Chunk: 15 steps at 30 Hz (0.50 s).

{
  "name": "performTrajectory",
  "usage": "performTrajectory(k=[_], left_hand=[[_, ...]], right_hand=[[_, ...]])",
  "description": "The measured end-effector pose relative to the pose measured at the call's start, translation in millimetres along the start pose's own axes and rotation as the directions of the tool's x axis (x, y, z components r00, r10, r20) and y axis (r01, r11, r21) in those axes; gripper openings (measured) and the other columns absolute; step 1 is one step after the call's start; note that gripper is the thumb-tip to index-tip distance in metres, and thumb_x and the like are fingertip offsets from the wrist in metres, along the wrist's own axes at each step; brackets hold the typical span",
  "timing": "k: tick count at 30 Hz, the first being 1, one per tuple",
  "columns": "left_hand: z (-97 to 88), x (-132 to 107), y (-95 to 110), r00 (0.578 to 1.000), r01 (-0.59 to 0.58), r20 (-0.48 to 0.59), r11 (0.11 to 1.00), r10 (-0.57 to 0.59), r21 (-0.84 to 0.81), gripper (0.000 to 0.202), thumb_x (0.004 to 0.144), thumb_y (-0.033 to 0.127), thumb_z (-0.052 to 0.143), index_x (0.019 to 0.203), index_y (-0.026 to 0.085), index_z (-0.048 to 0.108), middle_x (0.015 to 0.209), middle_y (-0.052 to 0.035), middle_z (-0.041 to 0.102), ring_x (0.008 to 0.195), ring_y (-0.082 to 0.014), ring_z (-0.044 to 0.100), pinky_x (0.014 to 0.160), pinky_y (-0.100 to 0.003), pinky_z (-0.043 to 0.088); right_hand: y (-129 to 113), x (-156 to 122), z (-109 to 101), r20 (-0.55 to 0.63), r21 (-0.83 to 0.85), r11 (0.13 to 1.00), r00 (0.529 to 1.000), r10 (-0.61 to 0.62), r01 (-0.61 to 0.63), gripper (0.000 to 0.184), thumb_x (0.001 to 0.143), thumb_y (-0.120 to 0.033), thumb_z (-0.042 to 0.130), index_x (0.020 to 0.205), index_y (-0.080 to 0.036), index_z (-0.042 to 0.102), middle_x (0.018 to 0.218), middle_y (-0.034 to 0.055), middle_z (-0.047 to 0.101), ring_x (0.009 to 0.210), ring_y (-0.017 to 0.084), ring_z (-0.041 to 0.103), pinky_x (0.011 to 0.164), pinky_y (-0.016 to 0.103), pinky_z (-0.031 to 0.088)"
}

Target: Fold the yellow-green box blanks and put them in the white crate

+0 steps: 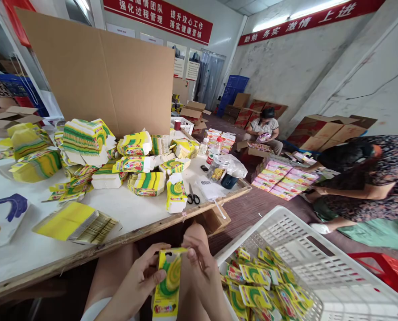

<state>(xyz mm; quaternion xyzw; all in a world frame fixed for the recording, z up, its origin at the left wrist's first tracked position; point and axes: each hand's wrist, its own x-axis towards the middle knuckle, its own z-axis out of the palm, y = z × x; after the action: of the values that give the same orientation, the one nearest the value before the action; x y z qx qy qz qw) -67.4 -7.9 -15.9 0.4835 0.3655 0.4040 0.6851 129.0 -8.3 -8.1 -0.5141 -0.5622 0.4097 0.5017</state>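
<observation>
A small yellow and green carton (168, 285) is held upright over my lap, below the table's front edge. My left hand (137, 281) grips its left side, thumb across the printed front. My right hand (199, 263) is closed on its top right corner, fingers pinching the upper flap. To my right stands a white plastic basket (319, 263) holding several folded cartons (255, 290) of the same print. Stacks of flat yellow-green carton blanks (85, 138) cover the white table (25, 249).
Scissors (193, 197), a plastic bag with jars (227, 167) and a bottle (214, 151) lie near the table's right end. A tall cardboard sheet (98, 76) stands behind. Two people sit on the floor at right among pink boxes (282, 176). A red stool (391, 272) is beside the basket.
</observation>
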Motion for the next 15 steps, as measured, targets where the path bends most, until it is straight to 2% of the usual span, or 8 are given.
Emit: performTrajectory(k=[3, 5, 8, 10, 12, 15], left_hand=[[-2.2, 2.2, 1.6, 0.994, -0.091, -0.044, 0.981, 0.100, 0.174, 0.036, 0.088, 0.035, 0.067, 0.123, 0.028, 0.066, 0.128, -0.0098, 0.067, 0.109, -0.0291, 0.066, 0.093, -0.034, 0.053], [-1.2, 2.4, 0.1, 0.996, -0.083, -0.017, 0.973, 0.089, 0.215, 0.037, 0.088, 0.035, 0.067, 0.125, 0.029, 0.066, 0.128, -0.0095, 0.068, 0.108, -0.0296, 0.066, 0.092, -0.034, 0.053], [1.8, 0.4, -4.0, 0.998, -0.063, 0.020, 0.980, 0.060, 0.191, 0.041, 0.090, 0.035, 0.065, 0.130, 0.029, 0.062, 0.131, -0.0094, 0.066, 0.112, -0.0300, 0.065, 0.096, -0.036, 0.051], [3.4, -0.9, -5.9, 0.999, -0.043, 0.027, 0.991, 0.040, 0.128, 0.041, 0.091, 0.037, 0.063, 0.131, 0.030, 0.058, 0.132, -0.0099, 0.065, 0.116, -0.0294, 0.063, 0.098, -0.038, 0.050], [4.1, -1.1, -6.3, 0.999, -0.006, 0.031, 0.999, 0.005, 0.045, 0.043, 0.090, 0.039, 0.064, 0.131, 0.029, 0.056, 0.127, -0.0114, 0.067, 0.113, -0.0293, 0.064, 0.094, -0.039, 0.051], [3.8, 0.3, -4.2, 0.999, 0.034, 0.031, 0.998, -0.033, -0.043, 0.051, 0.086, 0.042, 0.070, 0.132, 0.026, 0.054, 0.114, -0.0132, 0.072, 0.102, -0.0298, 0.069, 0.082, -0.038, 0.054]], right_hand=[[1.0, 0.3, -2.2, 0.153, 0.073, 0.989, 0.982, 0.113, -0.125, 0.038, 0.091, -0.048, 0.060, 0.117, -0.023, 0.071, 0.078, 0.0035, 0.069, 0.077, 0.022, 0.068, 0.073, 0.033, 0.055], [1.5, 0.0, -0.8, 0.224, 0.067, 0.983, 0.963, 0.151, -0.169, 0.042, 0.084, -0.040, 0.069, 0.122, -0.023, 0.067, 0.072, 0.0001, 0.067, 0.067, 0.019, 0.065, 0.063, 0.029, 0.053], [2.4, -0.2, 3.9, 0.195, -0.106, 0.987, 0.971, 0.140, -0.121, 0.036, 0.080, -0.026, 0.069, 0.116, -0.023, 0.067, 0.067, -0.0023, 0.066, 0.058, 0.017, 0.060, 0.055, 0.026, 0.049], [3.4, -0.5, 7.7, 0.165, -0.215, 0.975, 0.981, 0.101, -0.064, 0.032, 0.080, -0.023, 0.065, 0.112, -0.023, 0.069, 0.062, -0.0033, 0.063, 0.052, 0.016, 0.056, 0.051, 0.026, 0.047], [4.4, -1.5, 11.2, 0.138, -0.250, 0.968, 0.988, 0.065, -0.029, 0.034, 0.079, -0.021, 0.065, 0.112, -0.024, 0.068, 0.067, -0.0018, 0.068, 0.051, 0.017, 0.057, 0.051, 0.027, 0.049], [3.9, -3.7, 13.1, 0.127, -0.205, 0.979, 0.991, 0.035, -0.008, 0.044, 0.074, -0.016, 0.067, 0.117, -0.026, 0.066, 0.099, 0.0036, 0.076, 0.074, 0.022, 0.070, 0.065, 0.030, 0.057]])
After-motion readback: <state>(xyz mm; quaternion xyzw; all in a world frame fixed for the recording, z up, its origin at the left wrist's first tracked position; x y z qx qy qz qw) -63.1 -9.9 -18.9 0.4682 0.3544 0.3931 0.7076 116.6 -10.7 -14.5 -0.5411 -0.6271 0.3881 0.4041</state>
